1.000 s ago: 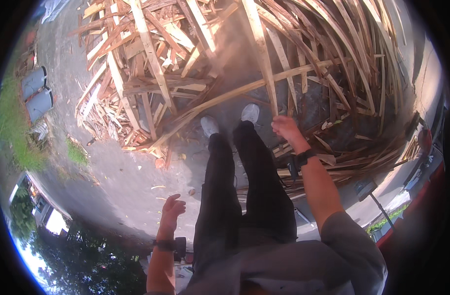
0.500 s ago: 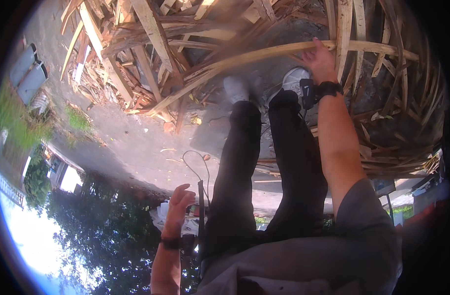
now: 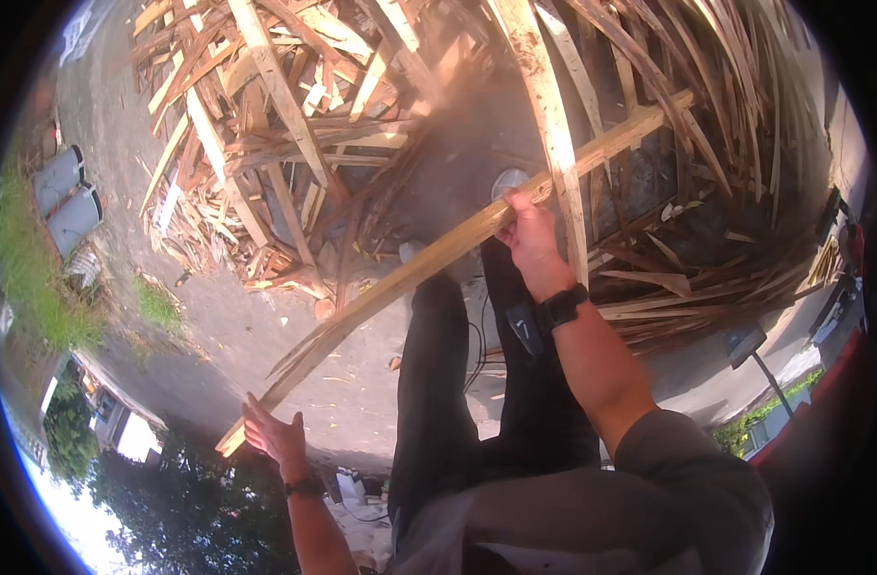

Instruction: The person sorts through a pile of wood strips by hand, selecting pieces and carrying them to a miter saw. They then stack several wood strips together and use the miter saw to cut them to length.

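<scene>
- Head view, centre: our right hand is closed around a long, pale, rough-sawn wooden plank, gripping it near mid-length, we judge so that it balances as it lifts clear of the heap.
- Head view, lower left: our left hand is spread wide with the fingers apart, holding nothing, just beside the plank's splintered lower end, seemingly placed to steady that end.
- The plank's long axis runs diagonally, from the lower left of the frame up to the upper right, where its far end points into the tangled pile of split, pale scrap timber.
- It crosses in front of our black trouser legs, above the grey concrete ground.
</scene>
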`<state>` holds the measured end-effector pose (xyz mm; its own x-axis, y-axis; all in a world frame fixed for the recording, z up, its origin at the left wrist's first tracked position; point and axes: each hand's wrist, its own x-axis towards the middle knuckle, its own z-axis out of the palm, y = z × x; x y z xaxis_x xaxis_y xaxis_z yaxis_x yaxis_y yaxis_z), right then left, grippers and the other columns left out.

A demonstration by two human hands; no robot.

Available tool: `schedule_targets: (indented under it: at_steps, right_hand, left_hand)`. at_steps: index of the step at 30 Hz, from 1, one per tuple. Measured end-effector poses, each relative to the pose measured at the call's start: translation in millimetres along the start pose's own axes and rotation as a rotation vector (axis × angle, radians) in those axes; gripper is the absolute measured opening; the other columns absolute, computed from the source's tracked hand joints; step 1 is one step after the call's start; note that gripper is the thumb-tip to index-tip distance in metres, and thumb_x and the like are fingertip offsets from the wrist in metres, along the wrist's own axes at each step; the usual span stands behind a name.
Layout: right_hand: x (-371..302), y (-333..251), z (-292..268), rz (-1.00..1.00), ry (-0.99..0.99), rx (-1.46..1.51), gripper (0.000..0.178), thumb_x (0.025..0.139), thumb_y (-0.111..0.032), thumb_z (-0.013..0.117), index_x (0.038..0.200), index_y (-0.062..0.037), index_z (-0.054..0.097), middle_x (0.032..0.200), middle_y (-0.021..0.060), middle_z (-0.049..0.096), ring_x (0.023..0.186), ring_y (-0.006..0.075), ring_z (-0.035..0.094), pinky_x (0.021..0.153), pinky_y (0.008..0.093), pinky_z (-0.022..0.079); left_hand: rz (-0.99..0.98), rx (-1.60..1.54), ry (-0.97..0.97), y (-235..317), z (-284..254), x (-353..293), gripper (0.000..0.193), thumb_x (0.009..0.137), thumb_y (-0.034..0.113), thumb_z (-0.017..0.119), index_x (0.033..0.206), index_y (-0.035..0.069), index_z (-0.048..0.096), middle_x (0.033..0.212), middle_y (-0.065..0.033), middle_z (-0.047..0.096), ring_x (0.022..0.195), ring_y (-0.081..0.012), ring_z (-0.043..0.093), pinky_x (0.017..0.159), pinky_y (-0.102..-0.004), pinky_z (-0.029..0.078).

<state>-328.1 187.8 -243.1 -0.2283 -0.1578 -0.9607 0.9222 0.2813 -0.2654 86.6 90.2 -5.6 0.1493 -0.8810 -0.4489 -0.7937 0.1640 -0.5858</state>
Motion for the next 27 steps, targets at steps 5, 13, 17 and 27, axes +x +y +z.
schedule_targets:
  at_steps: [5, 13, 17, 27]
  right_hand:
    - [-108.8, 25.9, 39.7, -0.041, 0.0, 0.074, 0.031, 0.074, -0.024, 0.067, 0.097, -0.0063, 0.055, 0.083, 0.0046, 0.06, 0.072, 0.0178, 0.06, 0.061, 0.0328, 0.05]
    - [-217.8, 130.9, 120.5, -0.14, -0.178, 0.11, 0.034, 0.074, -0.026, 0.068, 0.094, -0.0032, 0.055, 0.083, 0.0068, 0.056, 0.071, 0.0197, 0.055, 0.056, 0.0354, 0.045]
    - [-266.5, 222.3, 173.3, 0.002, -0.154, 0.053, 0.024, 0.072, -0.025, 0.069, 0.08, -0.005, 0.059, 0.064, 0.0027, 0.056, 0.051, 0.014, 0.052, 0.042, 0.0278, 0.042]
    - [-390.0, 334.8, 228.9, 0.137, -0.961, 0.128, 0.028, 0.085, -0.024, 0.059, 0.107, -0.0092, 0.052, 0.089, 0.0005, 0.055, 0.079, 0.0126, 0.054, 0.066, 0.023, 0.047]
  left_hand:
    - [0.029, 0.059, 0.223, -106.3, 21.8, -16.0, 0.075, 0.068, 0.027, 0.069, 0.129, 0.006, 0.031, 0.12, -0.0152, 0.042, 0.116, -0.0346, 0.035, 0.097, -0.0495, 0.024]
    - [-0.056, 0.003, 0.889, -311.8, 37.1, 15.5, 0.036, 0.076, 0.03, 0.06, 0.1, 0.004, 0.051, 0.095, -0.0098, 0.055, 0.095, -0.0303, 0.05, 0.084, -0.0428, 0.037]
    - [-0.036, 0.025, 1.071, -411.2, 35.2, 9.2, 0.032, 0.078, 0.033, 0.058, 0.094, 0.005, 0.052, 0.093, -0.0111, 0.055, 0.091, -0.0307, 0.051, 0.079, -0.0433, 0.038]
    - [-0.049, 0.241, 1.297, -621.4, 31.2, -41.4, 0.031, 0.083, 0.037, 0.053, 0.079, 0.005, 0.054, 0.087, -0.0139, 0.057, 0.081, -0.0312, 0.053, 0.07, -0.0446, 0.04]
